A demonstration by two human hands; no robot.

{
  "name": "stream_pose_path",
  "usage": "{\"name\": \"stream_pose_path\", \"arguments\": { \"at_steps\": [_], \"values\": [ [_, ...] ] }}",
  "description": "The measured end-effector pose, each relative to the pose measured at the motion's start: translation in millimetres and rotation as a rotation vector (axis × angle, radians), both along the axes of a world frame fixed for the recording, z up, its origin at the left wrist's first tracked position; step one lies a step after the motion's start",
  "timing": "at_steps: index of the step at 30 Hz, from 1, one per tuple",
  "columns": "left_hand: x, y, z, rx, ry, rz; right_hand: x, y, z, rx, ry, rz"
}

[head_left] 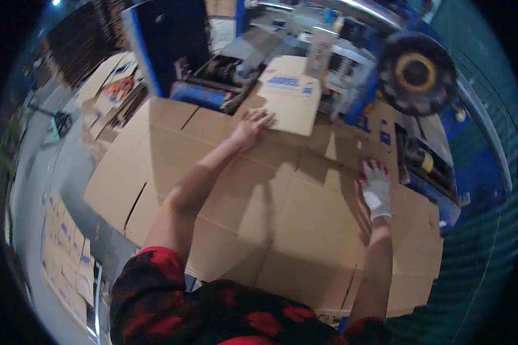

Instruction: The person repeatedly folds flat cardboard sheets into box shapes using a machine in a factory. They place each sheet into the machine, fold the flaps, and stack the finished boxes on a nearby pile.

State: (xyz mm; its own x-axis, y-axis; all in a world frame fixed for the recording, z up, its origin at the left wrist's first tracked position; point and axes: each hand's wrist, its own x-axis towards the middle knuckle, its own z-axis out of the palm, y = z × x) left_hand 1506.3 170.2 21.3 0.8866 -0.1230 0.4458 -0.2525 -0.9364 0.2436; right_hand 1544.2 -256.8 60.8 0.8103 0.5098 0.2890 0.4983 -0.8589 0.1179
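Note:
A large brown sheet of creased, slotted cardboard point(311, 207) lies flat in front of me, reaching up to a machine. My left hand point(252, 127), bare, rests at its far part with the fingers stretched out, beside the lower left edge of a pale cardboard panel point(288, 106) printed in blue and red. Farther right, my right hand point(376, 188) wears a white glove with red fingertips and lies on the brown sheet, fingers spread. Neither hand appears to grip anything. The undersides of both hands are hidden.
Ahead stands a blue and metal machine point(351, 63) with a dark round wheel point(416, 72) at the right. Stacked cardboard pieces point(112, 92) lie at the far left. More printed cardboard point(66, 259) is low at the left, above the grey floor point(34, 172). A green corrugated wall point(477, 270) borders the right.

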Motion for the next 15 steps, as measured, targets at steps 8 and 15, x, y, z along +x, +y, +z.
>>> {"name": "stream_pose_path", "arguments": {
  "at_steps": [8,15],
  "values": [
    [-211.7,146.9,16.7,-0.178,-0.045,0.767,-142.5,-98.5,-4.3,0.154,0.023,-0.266],
    [-377.5,267.4,0.0,0.025,0.436,1.337,-273.3,-140.6,-13.9,0.010,0.181,-0.439]
  ]
}}
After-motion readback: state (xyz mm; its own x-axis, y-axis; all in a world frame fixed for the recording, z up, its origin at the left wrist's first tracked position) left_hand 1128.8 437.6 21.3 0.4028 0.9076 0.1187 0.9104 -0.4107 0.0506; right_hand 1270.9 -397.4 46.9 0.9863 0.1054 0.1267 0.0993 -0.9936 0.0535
